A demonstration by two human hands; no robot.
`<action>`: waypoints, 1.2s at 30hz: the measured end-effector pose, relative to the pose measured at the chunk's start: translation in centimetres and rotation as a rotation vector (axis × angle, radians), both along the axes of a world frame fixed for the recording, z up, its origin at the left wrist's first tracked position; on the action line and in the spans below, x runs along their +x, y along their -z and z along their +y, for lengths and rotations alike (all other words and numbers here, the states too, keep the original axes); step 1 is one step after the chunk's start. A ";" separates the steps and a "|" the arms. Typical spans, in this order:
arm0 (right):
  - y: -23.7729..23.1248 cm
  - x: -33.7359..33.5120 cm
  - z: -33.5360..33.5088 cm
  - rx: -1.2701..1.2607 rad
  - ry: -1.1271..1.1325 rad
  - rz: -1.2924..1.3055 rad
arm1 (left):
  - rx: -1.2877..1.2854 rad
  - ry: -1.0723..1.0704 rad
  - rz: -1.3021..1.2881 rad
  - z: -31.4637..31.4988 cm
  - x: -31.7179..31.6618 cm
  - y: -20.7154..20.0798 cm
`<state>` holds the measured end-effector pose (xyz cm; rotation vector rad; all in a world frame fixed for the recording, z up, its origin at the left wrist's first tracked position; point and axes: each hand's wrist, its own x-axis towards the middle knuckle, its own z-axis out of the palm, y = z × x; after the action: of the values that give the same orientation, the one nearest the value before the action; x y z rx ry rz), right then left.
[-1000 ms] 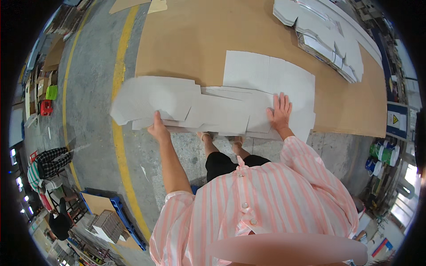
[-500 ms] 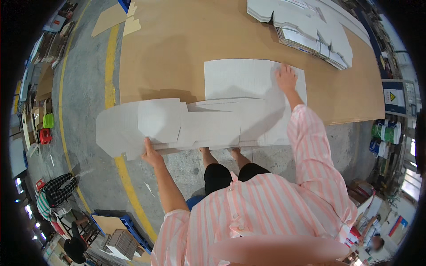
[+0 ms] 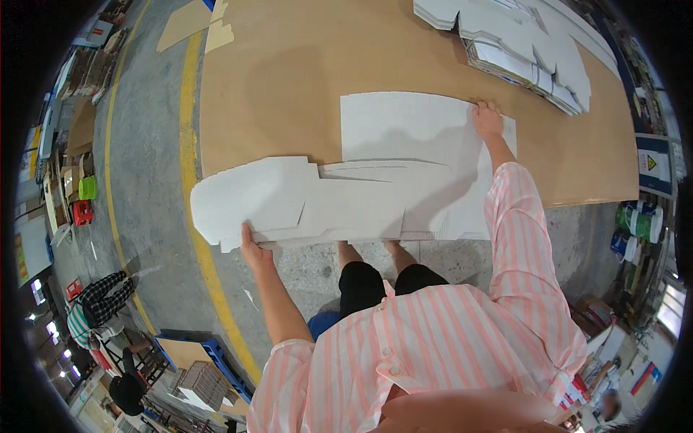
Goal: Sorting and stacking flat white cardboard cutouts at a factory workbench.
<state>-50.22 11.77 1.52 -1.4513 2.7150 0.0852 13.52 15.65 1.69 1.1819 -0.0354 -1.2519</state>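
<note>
A flat white cardboard carton blank (image 3: 354, 209) with cut flaps and crease lines lies across the near edge of a brown board. Its left end juts out over the floor. My left hand (image 3: 258, 249) grips its near edge toward that end, thumb on top and the other fingers hidden beneath. At the far right corner of the large rear panel, my right hand (image 3: 489, 121) has its fingers curled over the edge. A strip of white cardboard (image 3: 510, 133) shows just right of that hand; I cannot tell whether it is a separate sheet.
A stack of white carton blanks (image 3: 530, 54) sits on the brown board (image 3: 274, 94) at the far right. Yellow lines (image 3: 189, 108) mark the floor on the left. Another person (image 3: 94, 307) is at lower left, near a blue pallet (image 3: 216, 353) with cardboard.
The carton blank's left end has drawn in to the right, and its left panels now look like one even surface. My right hand has shifted to the far edge, fingers more curled.
</note>
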 end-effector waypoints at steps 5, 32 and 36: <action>-0.6 3.4 2.1 -0.175 -0.040 0.083 | -0.105 0.063 -0.683 0.8 -2.3 -0.7; -1.5 19.8 13.1 -0.182 -0.340 -0.117 | -0.043 0.039 -0.173 0.6 -0.7 0.1; -1.3 19.7 13.2 -0.163 -0.332 -0.105 | -0.001 0.072 -0.411 0.6 -1.7 -0.2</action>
<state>-30.53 24.93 2.77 -1.8820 2.4229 -0.1956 11.78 16.20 1.88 1.4308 -0.3851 -1.0513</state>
